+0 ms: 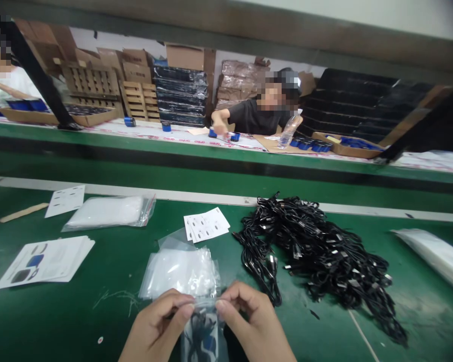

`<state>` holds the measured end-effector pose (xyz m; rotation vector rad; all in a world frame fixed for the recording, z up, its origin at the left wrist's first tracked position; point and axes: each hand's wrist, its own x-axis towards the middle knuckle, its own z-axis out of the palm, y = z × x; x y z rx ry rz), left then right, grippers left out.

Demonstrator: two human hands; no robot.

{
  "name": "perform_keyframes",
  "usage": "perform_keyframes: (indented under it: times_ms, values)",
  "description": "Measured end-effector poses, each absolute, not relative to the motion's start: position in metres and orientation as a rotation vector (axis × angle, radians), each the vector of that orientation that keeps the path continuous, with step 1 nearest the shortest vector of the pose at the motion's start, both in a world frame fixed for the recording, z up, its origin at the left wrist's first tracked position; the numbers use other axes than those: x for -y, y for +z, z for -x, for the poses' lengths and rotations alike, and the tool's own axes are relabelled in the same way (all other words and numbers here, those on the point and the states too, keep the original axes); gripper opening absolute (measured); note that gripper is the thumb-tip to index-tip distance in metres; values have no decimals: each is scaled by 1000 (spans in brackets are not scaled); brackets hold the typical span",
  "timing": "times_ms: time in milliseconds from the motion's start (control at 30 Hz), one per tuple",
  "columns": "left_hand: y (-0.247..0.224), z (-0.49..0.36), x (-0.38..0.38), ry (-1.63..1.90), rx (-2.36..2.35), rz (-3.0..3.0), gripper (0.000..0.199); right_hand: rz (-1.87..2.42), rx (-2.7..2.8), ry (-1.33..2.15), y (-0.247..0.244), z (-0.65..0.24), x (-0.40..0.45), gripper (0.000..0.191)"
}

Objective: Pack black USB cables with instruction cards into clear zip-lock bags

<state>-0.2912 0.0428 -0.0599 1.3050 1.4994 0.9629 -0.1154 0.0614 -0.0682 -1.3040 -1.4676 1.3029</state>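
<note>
Both hands pinch the top edge of a clear plastic bag (201, 334) with a black cable and something blue inside. My left hand (160, 324) grips the bag's left corner between thumb and fingers. On the right corner, my right hand (251, 319) holds it the same way. Just beyond my hands lies a stack of clear bags (181, 271), with small printed sheets (207, 224) behind it. A large pile of black cables (313, 246) spreads to the right of my right hand.
Printed leaflets (47, 261) and a packed plastic bag (107, 212) lie left; another long packet (434, 254) is far right. Across the raised ledge, a person in black (256, 113) handles blue items. Another person sits far left. A beam crosses overhead.
</note>
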Motion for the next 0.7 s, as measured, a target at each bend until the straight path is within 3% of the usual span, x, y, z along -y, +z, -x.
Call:
perform_keyframes:
  times_ms: [300, 700]
  values:
    - [-72, 303, -42, 914, -1401, -1791, 23, 1283, 1647, 1159, -61, 113, -62, 27]
    - [-64, 287, -40, 1042, -1402, -1509, 28, 1228, 1733, 1168, -70, 117, -61, 19]
